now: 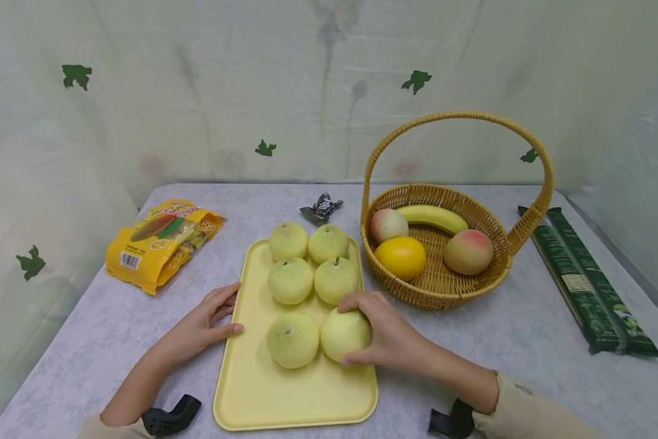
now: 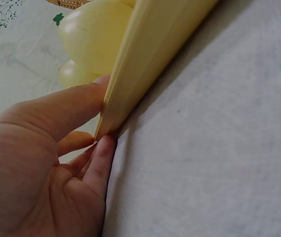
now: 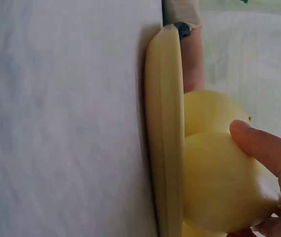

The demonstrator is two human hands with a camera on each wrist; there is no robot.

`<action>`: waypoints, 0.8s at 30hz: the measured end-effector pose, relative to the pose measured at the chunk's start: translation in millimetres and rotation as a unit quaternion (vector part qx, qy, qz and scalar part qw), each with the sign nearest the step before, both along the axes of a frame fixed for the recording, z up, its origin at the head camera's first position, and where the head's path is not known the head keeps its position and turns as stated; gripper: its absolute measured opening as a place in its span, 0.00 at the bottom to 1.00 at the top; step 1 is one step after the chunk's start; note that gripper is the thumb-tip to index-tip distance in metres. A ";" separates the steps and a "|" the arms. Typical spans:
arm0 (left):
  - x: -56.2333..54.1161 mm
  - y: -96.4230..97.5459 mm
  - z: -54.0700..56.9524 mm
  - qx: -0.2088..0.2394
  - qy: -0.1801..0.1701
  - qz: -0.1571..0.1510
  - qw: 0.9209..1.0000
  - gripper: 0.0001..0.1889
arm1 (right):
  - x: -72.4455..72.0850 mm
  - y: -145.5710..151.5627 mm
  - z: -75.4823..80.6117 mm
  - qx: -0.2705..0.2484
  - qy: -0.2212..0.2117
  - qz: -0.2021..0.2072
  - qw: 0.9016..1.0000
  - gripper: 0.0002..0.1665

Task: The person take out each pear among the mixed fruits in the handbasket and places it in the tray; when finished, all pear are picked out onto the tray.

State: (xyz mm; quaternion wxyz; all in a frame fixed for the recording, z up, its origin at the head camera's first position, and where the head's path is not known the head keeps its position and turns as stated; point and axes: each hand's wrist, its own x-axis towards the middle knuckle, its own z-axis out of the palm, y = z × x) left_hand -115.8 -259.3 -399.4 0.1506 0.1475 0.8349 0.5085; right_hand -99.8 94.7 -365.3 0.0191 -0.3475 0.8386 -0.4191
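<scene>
My right hand (image 1: 386, 332) curls its thumb and fingers round a round yellow-green pear (image 1: 344, 336) on the right side of a yellow tray (image 1: 301, 399). In the right wrist view, the thumb (image 3: 261, 145) presses on this pear (image 3: 224, 182), which sits close over the tray's rim. Beside it on the tray lies another pear (image 1: 293, 340), with several more in two rows behind. My left hand (image 1: 202, 323) rests at the tray's left edge. Its thumb (image 2: 76, 108) touches the rim in the left wrist view, and the other fingertips meet the edge lower down.
A wicker basket (image 1: 433, 299) with a tall handle stands right of the tray, holding a banana, two peaches and a yellow fruit. A yellow snack bag (image 1: 161, 244) lies left, a black wrapped piece (image 1: 321, 209) behind, and a long green packet (image 1: 592, 283) far right.
</scene>
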 end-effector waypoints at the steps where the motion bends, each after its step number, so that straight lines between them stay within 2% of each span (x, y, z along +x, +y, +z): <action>1: 0.0 0.0 -0.1 0.001 0.000 0.000 1.000 0.41 | -0.2 -1.0 -1.9 -0.012 -0.005 0.007 1.000 0.39; 7: 0.8 -0.4 -0.3 0.005 -0.002 -0.001 1.000 0.41 | 0.8 -7.0 -12.2 -0.087 -0.095 0.019 0.992 0.44; 10: 1.5 -0.1 0.5 0.005 -0.003 0.000 1.000 0.41 | 1.9 -8.2 -14.5 -0.104 -0.110 0.014 0.988 0.41; 13: 2.0 0.5 1.2 0.003 -0.005 0.002 1.000 0.41 | 2.8 -7.8 -14.7 -0.096 -0.096 0.014 0.991 0.38; 20: 1.2 0.8 1.7 -0.004 0.000 0.001 1.000 0.41 | 2.5 -7.2 -12.8 -0.046 -0.024 0.009 0.999 0.37; 24: 0.4 0.7 1.9 -0.007 0.002 0.002 1.000 0.41 | 2.1 -6.2 -11.2 -0.032 -0.031 0.012 0.999 0.40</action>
